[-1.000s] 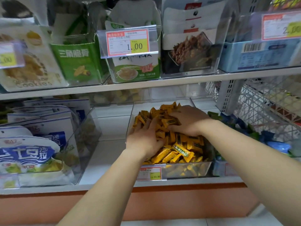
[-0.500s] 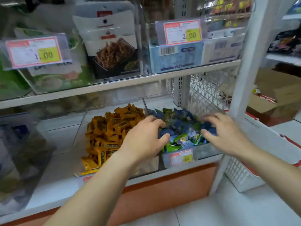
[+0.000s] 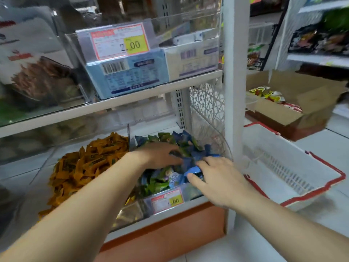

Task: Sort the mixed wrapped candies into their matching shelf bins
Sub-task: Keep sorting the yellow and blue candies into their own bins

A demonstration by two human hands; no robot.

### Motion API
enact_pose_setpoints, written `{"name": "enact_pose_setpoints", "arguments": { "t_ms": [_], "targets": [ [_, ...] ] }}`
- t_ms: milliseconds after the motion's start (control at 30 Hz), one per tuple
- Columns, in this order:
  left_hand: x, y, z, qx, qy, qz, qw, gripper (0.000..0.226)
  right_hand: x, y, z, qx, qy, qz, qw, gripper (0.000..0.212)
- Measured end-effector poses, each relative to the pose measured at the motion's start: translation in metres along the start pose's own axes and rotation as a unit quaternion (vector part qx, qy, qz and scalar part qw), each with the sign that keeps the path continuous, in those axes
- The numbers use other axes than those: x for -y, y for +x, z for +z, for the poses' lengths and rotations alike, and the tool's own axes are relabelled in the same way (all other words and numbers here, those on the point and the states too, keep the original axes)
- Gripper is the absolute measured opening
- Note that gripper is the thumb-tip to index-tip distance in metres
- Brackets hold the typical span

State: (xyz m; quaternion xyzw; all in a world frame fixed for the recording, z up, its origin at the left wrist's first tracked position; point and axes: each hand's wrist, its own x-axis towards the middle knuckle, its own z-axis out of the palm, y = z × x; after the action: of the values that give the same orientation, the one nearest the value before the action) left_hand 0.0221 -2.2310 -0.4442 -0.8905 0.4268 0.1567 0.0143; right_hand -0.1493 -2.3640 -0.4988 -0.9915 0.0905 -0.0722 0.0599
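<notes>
A clear bin (image 3: 190, 192) on the lower shelf holds mixed blue and green wrapped candies (image 3: 181, 142). Both hands are inside it. My left hand (image 3: 160, 156) lies palm down on the pile, its fingers spread over the wrappers. My right hand (image 3: 217, 178) pinches a blue wrapped candy (image 3: 194, 170) between thumb and forefinger near the bin's front. To the left, a second clear bin is heaped with orange wrapped candies (image 3: 85, 167).
A white shelf post (image 3: 236, 91) stands just right of the bin. Beyond it, a white basket with red handles (image 3: 283, 167) sits on the floor beside an open cardboard box (image 3: 283, 110) of snack packs. Boxes (image 3: 128, 80) with a price tag fill the upper shelf.
My view has swung right. Both hands left the orange candy bin and moved into the blue and green bin, and my right hand has closed on a blue candy.
</notes>
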Motion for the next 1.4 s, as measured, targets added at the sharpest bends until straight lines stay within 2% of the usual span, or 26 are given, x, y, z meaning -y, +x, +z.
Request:
{"name": "enact_pose_setpoints", "arguments": {
  "t_ms": [167,267,333,400,467,500,567,633,700,800,967,1133,1233,1400],
  "targets": [
    [0.017,0.019,-0.023,0.033,0.123,-0.085,0.988,0.048,0.0,0.001,0.002,0.001,0.006,0.002,1.0,0.067],
    [0.012,0.038,-0.026,0.021,0.194,-0.122,0.973,0.048,0.0,0.001,0.002,-0.007,0.016,0.003,1.0,0.072],
    [0.004,0.045,-0.024,-0.011,0.188,-0.132,0.973,0.055,0.0,0.001,0.003,-0.013,0.02,0.005,1.0,0.074],
    [0.0,0.05,-0.017,-0.075,0.213,-0.109,0.968,0.055,0.001,0.001,0.003,-0.019,0.021,0.005,1.0,0.077],
    [0.001,0.057,-0.004,-0.138,0.203,-0.037,0.969,0.034,0.002,0.002,0.004,-0.026,0.023,0.008,0.999,0.079],
    [0.002,0.059,0.0,-0.151,0.153,0.004,0.977,0.022,0.002,0.002,0.004,-0.029,0.024,0.011,0.999,0.079],
    [0.005,0.06,0.001,-0.133,0.016,0.049,0.99,0.015,0.002,0.002,0.005,-0.032,0.026,0.014,0.999,0.077],
    [0.009,0.06,-0.001,-0.099,-0.052,0.048,0.993,0.02,0.002,0.002,0.005,-0.033,0.026,0.014,0.999,0.078],
    [0.011,0.062,-0.002,-0.087,-0.049,0.026,0.995,0.018,0.003,0.002,0.005,-0.033,0.026,0.014,0.999,0.079],
    [0.003,0.067,-0.001,-0.056,0.017,0.008,0.998,0.024,0.003,0.002,0.005,-0.031,0.028,0.016,0.999,0.08],
    [-0.008,0.073,0.005,-0.049,0.091,0.037,0.994,0.022,0.001,0.002,0.007,-0.033,0.031,0.017,0.999,0.075],
    [-0.003,0.076,0.005,0.0,0.004,-0.001,1.0,0.044,0.001,0.003,0.007,-0.031,0.034,0.018,0.999,0.078],
    [-0.006,0.076,0.008,0.052,-0.017,-0.011,0.998,0.06,0.001,0.003,0.007,-0.029,0.035,0.016,0.999,0.08],
    [-0.002,0.081,0.009,0.084,-0.046,-0.051,0.994,0.077,-0.001,0.002,0.006,-0.02,0.037,0.009,0.999,0.079]
  ]
}}
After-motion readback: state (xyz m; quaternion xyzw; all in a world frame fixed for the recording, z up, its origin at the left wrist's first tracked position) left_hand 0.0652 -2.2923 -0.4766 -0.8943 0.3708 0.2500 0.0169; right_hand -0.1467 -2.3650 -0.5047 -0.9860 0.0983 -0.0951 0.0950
